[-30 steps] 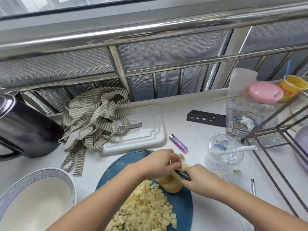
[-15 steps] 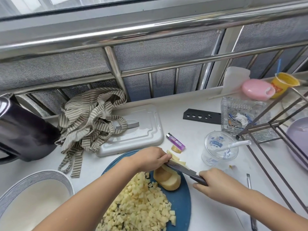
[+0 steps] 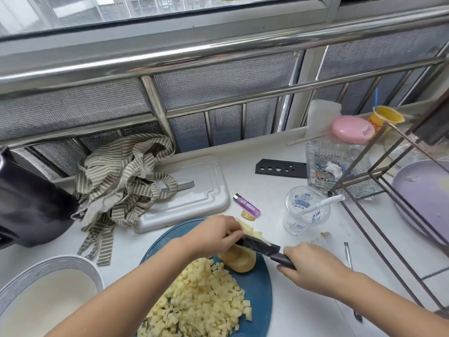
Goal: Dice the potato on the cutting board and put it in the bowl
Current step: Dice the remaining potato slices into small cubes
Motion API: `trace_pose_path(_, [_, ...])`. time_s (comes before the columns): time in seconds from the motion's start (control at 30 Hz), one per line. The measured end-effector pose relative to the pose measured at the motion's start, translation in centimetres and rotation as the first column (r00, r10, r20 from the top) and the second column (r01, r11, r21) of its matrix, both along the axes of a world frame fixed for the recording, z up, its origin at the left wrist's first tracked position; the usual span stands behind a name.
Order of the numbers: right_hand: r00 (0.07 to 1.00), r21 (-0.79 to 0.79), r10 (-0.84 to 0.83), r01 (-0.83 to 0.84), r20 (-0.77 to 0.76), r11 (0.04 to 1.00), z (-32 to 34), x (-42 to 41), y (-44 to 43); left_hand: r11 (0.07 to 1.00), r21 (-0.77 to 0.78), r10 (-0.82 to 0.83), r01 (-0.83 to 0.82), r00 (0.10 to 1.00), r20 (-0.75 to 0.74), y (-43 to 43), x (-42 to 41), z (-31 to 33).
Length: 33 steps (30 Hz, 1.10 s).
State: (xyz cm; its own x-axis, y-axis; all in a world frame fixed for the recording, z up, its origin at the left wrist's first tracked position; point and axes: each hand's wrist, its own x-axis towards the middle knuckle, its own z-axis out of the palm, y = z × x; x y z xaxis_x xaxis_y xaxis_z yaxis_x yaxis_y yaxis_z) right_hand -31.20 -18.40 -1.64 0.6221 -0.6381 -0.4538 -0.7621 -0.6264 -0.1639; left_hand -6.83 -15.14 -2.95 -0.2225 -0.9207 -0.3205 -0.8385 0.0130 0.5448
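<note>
Dicing under way at a windowsill counter: the person's left hand point(image 3: 213, 233) curls its fingers down onto a few pale potato strips point(image 3: 252, 233), pinning them at the far edge of a round blue board point(image 3: 260, 293). Its fingertips touch the blade of a black knife point(image 3: 258, 246).

The right hand point(image 3: 311, 268) is clenched round the knife's handle. The blade slants up and left from it towards the left fingertips, which hide the tip. Just under the blade, between the 2 hands, 1 uncut potato chunk point(image 3: 240, 262) sits on the board. Nearer the person, beside the left forearm, a heap of dice point(image 3: 201, 300) covers much of the board.

The bowl point(image 3: 60, 262), white inside with a patterned rim, stands well left of the left arm and is partly cut off by the frame.

Just beyond the left hand, off the board, 1 potato scrap point(image 3: 248, 216) lies against a purple lighter point(image 3: 246, 205). Farther beyond that hand sits a white tray point(image 3: 194, 190), with a striped cloth point(image 3: 124, 176) draped over its left edge.

Beyond the right hand stands a clear cup point(image 3: 306, 210) holding a white straw. A pen point(image 3: 348, 259) lies just right of that hand. Farther right stands a wire rack point(image 3: 388, 215), and beside it a purple plate point(image 3: 425, 195).
</note>
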Motion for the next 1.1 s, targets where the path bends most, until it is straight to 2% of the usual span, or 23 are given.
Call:
trace_pose_path(0.23, [0.999, -0.019, 0.015, -0.016, -0.046, 1.000, 0.4, -0.8, 0.7, 0.992, 0.111, 0.055, -0.055, 0.998, -0.002, -0.5, 0.7, -1.8])
trace_pose_path(0.43, [0.996, -0.090, 0.027, -0.034, -0.080, 0.995, 0.9, -1.5, 0.4, 0.998, 0.029, 0.050, -0.049, 0.998, -0.041, -1.6, 0.8, -1.1])
trace_pose_path(0.57, [0.991, -0.129, 0.082, -0.096, -0.110, 0.987, 0.7, -1.3, 0.4, 0.995, 0.041, 0.095, -0.095, 0.995, 0.009, -2.4, 1.1, -1.7])
trace_pose_path(0.7, [0.991, -0.101, 0.092, -0.102, -0.100, 0.990, 1.4, -1.4, 0.6, 0.990, 0.040, 0.133, -0.135, 0.989, 0.061, -3.1, 1.2, -2.4])
trace_pose_path(0.8, [0.993, -0.079, 0.099, -0.104, -0.071, 0.991, 2.0, -1.5, 0.5, 0.990, -0.014, 0.142, -0.143, 0.989, -0.033, -3.5, 0.6, -1.0])
trace_pose_path(0.9, [0.989, -0.084, 0.126, -0.132, -0.072, 0.988, 2.1, -1.0, 0.2, 1.000, 0.016, 0.008, -0.005, 0.983, -0.185, -3.6, -0.9, 1.1])
trace_pose_path(1.0, [0.984, -0.088, 0.163, -0.169, -0.070, 0.982, 2.2, -0.3, 0.0, 0.983, 0.122, -0.122, 0.135, 0.986, -0.114, -3.5, -1.9, 1.5])
trace_pose_path(1.1, [0.981, -0.110, 0.179, -0.187, -0.075, 0.976, 2.2, 0.1, 0.1, 0.984, 0.148, -0.080, 0.097, 0.990, -0.118, -3.8, -1.8, 0.8])
